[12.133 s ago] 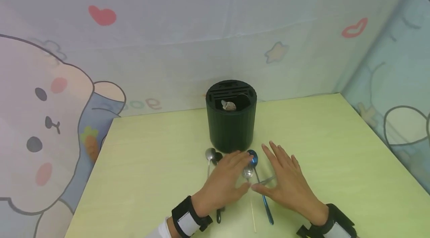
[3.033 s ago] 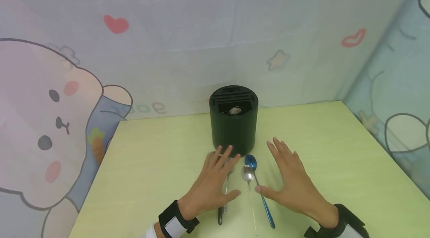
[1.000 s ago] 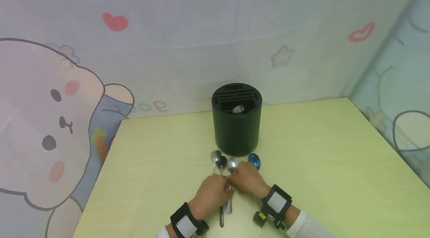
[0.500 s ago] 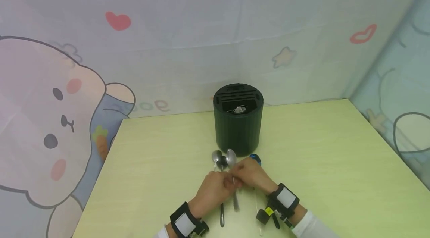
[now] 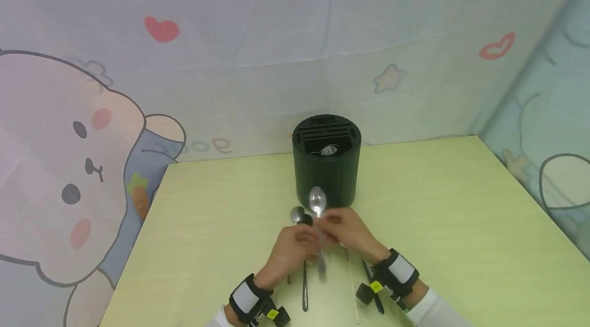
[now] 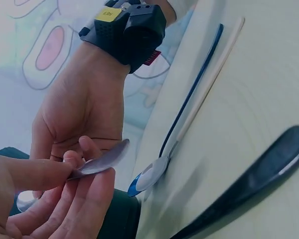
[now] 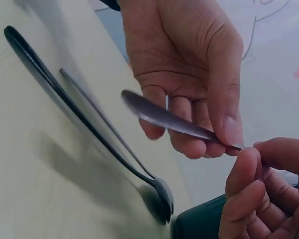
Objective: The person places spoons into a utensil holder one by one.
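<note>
Between both hands a silver spoon point(image 5: 317, 200) is held above the table, bowl upward in front of the dark green cutlery holder point(image 5: 302, 178). My left hand point(image 5: 289, 250) pinches its handle between thumb and fingers. The fingertips of my right hand point(image 5: 352, 232) pinch the same spoon nearer its neck. Left of it lie a black spoon point(image 5: 305, 291) and a small silver spoon point(image 5: 297, 213). On the right, a blue spoon point(image 6: 197, 84) and a spoon with a pale handle point(image 6: 222, 69) lie side by side, partly hidden by my right hand in the head view.
The holder stands near the back edge of the pale yellow table point(image 5: 221, 214). It has slots on top, and another spoon's bowl point(image 5: 329, 150) shows in its open compartment. A printed cloth point(image 5: 258, 86) hangs behind the table.
Both hands were spread over the spoons 3 seconds ago. They have since come together on the silver spoon, which has risen off the table toward the holder.
</note>
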`<action>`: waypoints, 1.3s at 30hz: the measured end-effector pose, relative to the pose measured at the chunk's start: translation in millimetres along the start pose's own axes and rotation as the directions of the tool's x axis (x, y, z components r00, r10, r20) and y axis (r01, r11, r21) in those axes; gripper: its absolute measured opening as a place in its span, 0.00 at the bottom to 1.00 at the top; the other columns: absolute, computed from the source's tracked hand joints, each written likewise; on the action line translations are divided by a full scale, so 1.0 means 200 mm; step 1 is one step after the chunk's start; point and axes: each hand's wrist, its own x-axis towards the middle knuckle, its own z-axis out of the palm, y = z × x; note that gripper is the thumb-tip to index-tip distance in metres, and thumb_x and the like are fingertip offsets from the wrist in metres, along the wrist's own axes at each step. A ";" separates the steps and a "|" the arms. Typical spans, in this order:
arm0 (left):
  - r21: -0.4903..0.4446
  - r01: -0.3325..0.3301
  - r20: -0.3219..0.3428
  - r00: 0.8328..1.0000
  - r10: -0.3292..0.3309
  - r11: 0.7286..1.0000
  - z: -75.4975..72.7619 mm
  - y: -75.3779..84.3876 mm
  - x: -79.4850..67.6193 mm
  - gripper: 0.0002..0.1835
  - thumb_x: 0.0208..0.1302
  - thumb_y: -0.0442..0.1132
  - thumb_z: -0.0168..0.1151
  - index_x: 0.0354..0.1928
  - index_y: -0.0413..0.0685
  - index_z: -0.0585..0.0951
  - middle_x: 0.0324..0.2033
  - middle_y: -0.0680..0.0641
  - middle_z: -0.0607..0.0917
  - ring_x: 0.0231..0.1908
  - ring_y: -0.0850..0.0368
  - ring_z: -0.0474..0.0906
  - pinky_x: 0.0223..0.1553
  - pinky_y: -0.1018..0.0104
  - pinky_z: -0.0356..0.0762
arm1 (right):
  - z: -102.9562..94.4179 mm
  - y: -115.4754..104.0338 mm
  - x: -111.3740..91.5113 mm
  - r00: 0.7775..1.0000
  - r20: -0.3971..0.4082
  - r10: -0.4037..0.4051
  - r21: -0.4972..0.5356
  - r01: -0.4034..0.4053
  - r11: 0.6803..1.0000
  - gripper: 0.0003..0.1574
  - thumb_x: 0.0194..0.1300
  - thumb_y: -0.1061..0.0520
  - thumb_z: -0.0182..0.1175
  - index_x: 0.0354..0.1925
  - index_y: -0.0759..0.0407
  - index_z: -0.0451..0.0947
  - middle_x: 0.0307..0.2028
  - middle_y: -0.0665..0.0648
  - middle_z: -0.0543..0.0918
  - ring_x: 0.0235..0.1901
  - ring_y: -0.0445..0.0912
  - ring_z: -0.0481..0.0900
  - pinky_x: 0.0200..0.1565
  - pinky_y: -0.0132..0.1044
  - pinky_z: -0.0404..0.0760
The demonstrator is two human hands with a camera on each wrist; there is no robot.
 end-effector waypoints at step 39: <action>0.260 -0.503 -0.087 0.838 0.538 0.824 -0.06 0.60 0.13 0.06 0.68 0.39 0.62 0.42 0.46 0.84 0.36 0.47 0.89 0.34 0.60 0.85 0.36 0.70 0.83 | -0.32 -0.58 -0.05 0.883 -0.253 -0.396 -0.012 0.406 0.914 0.06 0.68 0.60 0.61 0.41 0.63 0.80 0.35 0.51 0.83 0.30 0.42 0.80 0.35 0.32 0.83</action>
